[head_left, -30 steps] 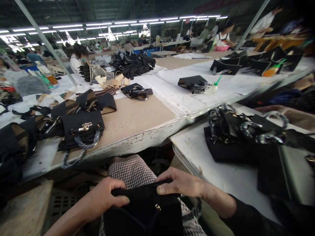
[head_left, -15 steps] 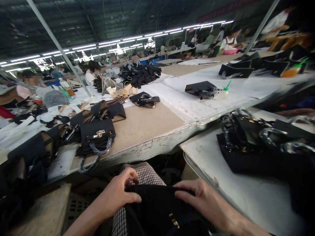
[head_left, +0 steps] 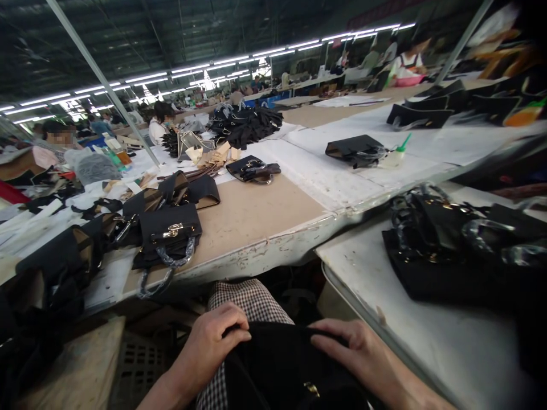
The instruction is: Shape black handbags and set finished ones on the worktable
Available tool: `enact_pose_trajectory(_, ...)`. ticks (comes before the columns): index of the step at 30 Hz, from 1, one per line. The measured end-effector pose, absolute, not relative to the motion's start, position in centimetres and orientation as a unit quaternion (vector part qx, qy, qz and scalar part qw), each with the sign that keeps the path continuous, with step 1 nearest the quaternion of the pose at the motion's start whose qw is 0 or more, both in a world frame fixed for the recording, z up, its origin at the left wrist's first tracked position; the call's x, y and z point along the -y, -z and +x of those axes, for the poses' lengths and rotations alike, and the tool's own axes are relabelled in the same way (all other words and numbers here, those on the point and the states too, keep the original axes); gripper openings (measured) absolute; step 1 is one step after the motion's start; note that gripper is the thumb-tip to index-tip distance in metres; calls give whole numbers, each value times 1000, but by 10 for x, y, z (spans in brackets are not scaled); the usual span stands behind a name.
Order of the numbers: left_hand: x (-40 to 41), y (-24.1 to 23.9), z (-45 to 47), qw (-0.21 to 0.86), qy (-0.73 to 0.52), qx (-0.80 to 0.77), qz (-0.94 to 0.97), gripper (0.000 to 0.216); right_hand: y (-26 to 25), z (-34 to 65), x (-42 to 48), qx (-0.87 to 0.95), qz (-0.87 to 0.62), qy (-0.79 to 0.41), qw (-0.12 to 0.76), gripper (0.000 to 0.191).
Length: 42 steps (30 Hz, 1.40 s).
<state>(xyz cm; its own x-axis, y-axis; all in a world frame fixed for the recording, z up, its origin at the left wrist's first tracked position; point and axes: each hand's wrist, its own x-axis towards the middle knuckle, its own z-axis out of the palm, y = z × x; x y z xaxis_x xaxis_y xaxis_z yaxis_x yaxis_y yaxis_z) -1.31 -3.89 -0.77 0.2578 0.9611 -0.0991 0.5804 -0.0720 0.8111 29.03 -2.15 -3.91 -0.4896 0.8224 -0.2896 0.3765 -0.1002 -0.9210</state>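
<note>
A black handbag (head_left: pixel 284 364) with gold-coloured hardware rests on my lap, over checked cloth (head_left: pixel 252 299). My left hand (head_left: pixel 217 336) pinches the bag's upper edge near its left corner, thumb and forefinger together. Farther right along the same edge, my right hand (head_left: pixel 348 344) grips it with the thumb on the near face and the fingers behind. The lower part of the bag runs out of view. On the bench ahead, to the left, lies another black handbag (head_left: pixel 168 228) with a gold clasp and plastic-wrapped handles.
The long bench (head_left: pixel 273 210) crosses in front of me. A white side table (head_left: pixel 427 336) at right bears stacked black bags (head_left: pixel 453 245). A green-tipped bottle (head_left: pixel 395 155) stands beside a black bag (head_left: pixel 356 151). Lower left are a wooden board (head_left: pixel 81 364) and a plastic crate (head_left: pixel 139 364).
My left hand has shifted right along the bag's edge, and its thumb and forefinger have closed together. The right hand and the bag have moved slightly right. The view has shifted a little.
</note>
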Motion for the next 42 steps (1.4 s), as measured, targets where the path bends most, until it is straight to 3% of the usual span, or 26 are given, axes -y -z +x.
enact_pose_trajectory(13,35,8,-12,494,-183,-551,647,14,47,286,16,589,-453,-634,213,40)
enact_pose_trajectory(21,41,26,3,355,-249,-645,629,26,51,291,18,585,-471,-626,212,40)
enact_pose_trajectory(28,39,29,4,341,-258,-646,632,33,51,294,19,583,-469,-630,209,39)
enact_pose_trajectory(37,36,25,10,362,-246,-654,617,27,50,299,18,586,-446,-645,204,37)
enact_pose_trajectory(42,34,19,11,415,-242,-640,600,7,34,307,-5,606,-399,-681,98,29)
